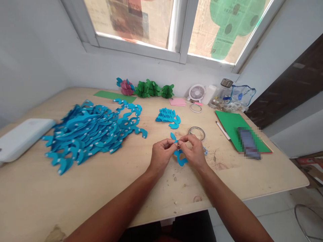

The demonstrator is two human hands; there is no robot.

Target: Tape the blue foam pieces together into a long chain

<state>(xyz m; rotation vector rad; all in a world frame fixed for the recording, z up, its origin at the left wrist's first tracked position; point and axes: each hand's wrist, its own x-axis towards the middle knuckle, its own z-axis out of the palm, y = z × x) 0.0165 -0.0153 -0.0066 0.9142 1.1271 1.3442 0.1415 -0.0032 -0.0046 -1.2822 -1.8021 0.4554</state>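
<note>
Left hand [161, 154] and right hand [193, 151] meeting near frame centre, fingers of both clamping on blue paper [182, 162], 2 grips probably steadying it. Blue pile [88, 132] lying left of centre, likely for easy reach.

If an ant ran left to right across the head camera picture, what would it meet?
White block, pile of blue paper pieces, left hand, right hand, white pen, pixelated dark object.
</note>
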